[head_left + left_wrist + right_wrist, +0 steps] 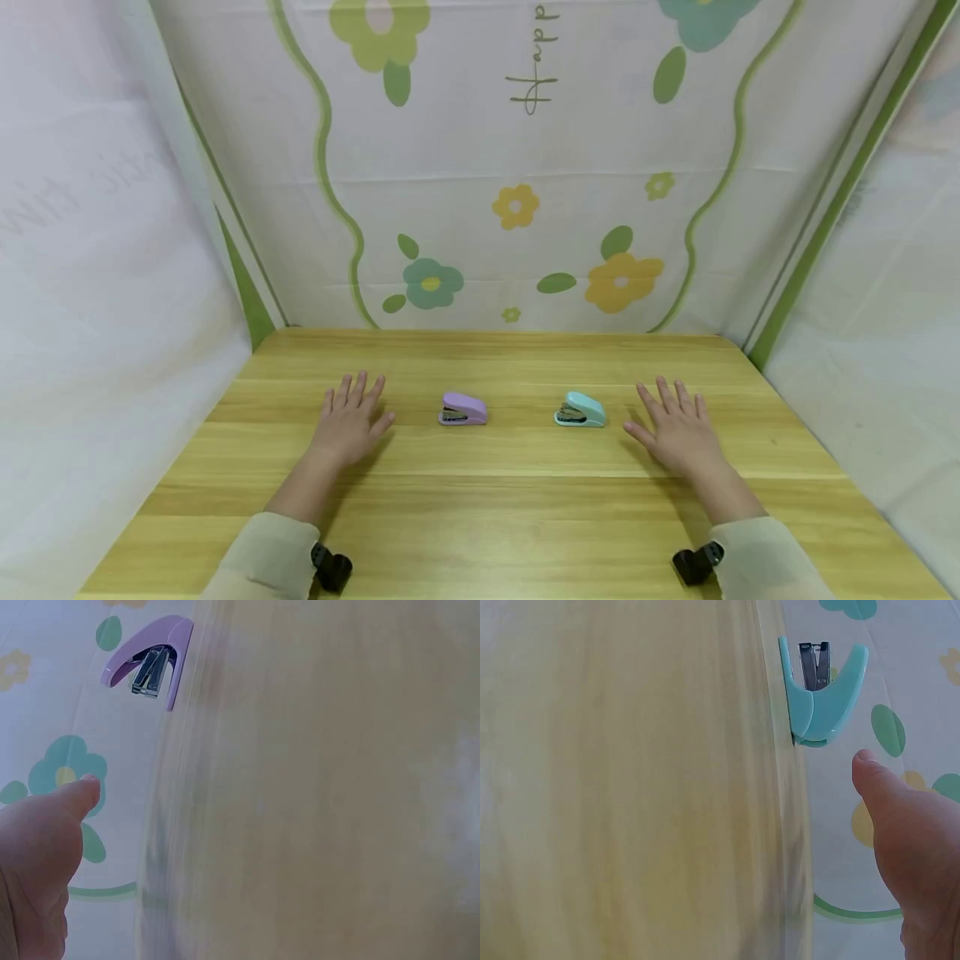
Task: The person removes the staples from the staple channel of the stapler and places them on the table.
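A purple stapler (465, 409) and a mint-green stapler (585, 409) lie side by side on the wooden table (480, 525), a gap between them. Both have their narrow opening toward the left in the head view. To the left of the purple stapler, my left hand (348, 429) is spread palm down, apart from it. My right hand (678, 433) is spread likewise, to the right of the mint-green one and not touching it. In the left wrist view the purple stapler (154, 656) shows beyond my thumb; the right wrist view shows the mint-green stapler (825, 705) beyond the other thumb.
A white cloth (450, 150) printed with flowers hangs behind the table's far edge. More cloth panels (97, 292) close in the left and right sides. Black wrist cameras (332, 568) sit at the cuffs of both light sleeves (262, 554).
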A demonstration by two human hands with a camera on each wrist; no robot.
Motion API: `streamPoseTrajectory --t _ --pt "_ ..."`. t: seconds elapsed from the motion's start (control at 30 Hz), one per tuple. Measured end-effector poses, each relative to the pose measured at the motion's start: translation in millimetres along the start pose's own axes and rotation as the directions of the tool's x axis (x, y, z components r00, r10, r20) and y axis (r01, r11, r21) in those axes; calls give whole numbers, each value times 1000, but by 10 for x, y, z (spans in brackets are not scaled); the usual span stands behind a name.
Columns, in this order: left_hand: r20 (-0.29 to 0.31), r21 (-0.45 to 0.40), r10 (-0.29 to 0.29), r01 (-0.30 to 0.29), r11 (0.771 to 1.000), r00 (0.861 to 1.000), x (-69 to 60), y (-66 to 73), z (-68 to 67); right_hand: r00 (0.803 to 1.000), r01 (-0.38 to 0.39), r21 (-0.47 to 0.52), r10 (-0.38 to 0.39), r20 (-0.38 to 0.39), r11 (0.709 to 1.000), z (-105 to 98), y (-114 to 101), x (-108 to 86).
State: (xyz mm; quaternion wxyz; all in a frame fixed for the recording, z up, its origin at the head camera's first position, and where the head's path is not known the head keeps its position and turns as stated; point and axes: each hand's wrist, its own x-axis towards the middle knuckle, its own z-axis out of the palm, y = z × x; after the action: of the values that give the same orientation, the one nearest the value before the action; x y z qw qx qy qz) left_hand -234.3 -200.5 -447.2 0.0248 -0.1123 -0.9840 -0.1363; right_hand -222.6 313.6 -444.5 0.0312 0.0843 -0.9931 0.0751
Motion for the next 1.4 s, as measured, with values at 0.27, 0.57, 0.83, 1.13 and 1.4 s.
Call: streamPoseTrajectory --t 0.27,0.57,0.83,1.13,1.4 --pt "-24 -16 10 -10 1000 1000 63 33 -16 1000 11 13 -10 -15 1000 -60 -6 61" --pt "-193 -341 118 -179 923 974 266 452 -59 997 45 348 -23 -67 937 -151 -218 199" --pt "-154 -593 152 -215 776 976 446 1075 47 999 35 485 -39 -2 874 -147 -451 313" --pt "-58 -692 223 -201 694 973 621 1526 222 996 49 519 -79 35 854 -94 -555 373" --pt "16 -728 204 -128 673 979 783 1797 503 993 37 520 -88 74 854 -91 -606 452"
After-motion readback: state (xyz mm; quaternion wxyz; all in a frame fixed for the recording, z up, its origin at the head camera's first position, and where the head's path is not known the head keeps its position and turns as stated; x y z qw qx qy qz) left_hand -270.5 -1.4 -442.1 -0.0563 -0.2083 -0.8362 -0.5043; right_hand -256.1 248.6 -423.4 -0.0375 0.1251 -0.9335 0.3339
